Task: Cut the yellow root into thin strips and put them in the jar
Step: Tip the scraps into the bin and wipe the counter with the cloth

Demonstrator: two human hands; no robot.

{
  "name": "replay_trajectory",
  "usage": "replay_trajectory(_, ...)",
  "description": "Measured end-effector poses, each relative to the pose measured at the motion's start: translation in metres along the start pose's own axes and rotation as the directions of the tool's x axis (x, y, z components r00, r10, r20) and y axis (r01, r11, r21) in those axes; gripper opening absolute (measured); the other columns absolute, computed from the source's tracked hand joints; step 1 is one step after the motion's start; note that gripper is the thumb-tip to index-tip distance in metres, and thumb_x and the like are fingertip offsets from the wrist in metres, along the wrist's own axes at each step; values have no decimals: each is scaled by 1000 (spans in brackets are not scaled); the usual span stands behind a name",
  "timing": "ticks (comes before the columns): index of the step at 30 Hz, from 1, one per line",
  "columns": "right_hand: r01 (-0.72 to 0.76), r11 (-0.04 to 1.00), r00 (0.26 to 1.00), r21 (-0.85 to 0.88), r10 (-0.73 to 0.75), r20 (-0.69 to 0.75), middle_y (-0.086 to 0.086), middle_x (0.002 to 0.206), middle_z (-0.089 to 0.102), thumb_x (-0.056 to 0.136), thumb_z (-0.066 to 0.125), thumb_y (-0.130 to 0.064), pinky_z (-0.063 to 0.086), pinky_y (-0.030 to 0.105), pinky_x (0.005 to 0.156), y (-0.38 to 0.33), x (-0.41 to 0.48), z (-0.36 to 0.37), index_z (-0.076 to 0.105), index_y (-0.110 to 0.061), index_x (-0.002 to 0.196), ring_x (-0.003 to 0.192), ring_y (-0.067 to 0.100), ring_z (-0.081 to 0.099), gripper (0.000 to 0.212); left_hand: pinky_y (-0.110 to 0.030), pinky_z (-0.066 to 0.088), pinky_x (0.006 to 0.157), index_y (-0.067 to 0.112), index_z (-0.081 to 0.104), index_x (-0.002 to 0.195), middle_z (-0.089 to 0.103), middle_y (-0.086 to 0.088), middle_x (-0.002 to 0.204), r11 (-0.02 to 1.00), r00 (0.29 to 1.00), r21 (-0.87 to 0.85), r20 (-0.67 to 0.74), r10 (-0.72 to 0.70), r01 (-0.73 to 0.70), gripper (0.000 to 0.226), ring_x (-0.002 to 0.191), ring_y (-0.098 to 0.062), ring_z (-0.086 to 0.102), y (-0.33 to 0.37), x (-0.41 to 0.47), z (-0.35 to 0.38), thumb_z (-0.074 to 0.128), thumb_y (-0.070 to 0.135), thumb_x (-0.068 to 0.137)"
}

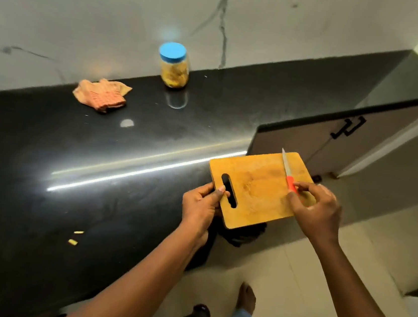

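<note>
Board (256, 193) in left grip (201, 204), one knife (287, 177) in right grip (317, 213), one jar (175, 67)

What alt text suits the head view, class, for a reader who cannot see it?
A left hand grips a wooden cutting board off the black counter while the right hand holds a red-handled knife against the board. Farther back on the counter sit a blue-lidded jar of yellow strips and an orange cloth.

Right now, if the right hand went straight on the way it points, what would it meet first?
Likely the wooden cutting board, where its orange-handled knife rests; depth is unclear.
</note>
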State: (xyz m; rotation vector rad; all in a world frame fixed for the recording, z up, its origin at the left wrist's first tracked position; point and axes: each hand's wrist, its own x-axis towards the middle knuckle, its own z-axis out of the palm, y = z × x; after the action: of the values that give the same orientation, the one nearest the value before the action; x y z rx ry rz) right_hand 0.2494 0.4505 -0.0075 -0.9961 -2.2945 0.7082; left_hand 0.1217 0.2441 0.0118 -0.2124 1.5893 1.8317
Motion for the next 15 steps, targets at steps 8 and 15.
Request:
replay_trajectory(8, 200, 973, 960, 118, -219, 177, -5, 84, 66, 71, 68, -46, 49, 35, 81, -105, -4, 79, 73, -23, 98, 80, 14, 58, 37, -23, 55, 55, 8, 72, 106, 75, -11, 86, 998, 983, -18, -175, 51, -55, 15, 66, -15, 69, 65, 14, -125, 63, 11, 95)
replay_trajectory(15, 272, 954, 911, 122, -297, 285, -4, 87, 68, 69, 69, -48, 48, 37, 82, -192, -12, 174, 71, -26, 102, 83, 17, 59, 39, -44, 60, 84, 6, 72, 113, 77, -13, 93, 996, 927, 23, -367, 84, -81, 23, 88, -29, 74, 91, 42, -239, 67, 15, 93)
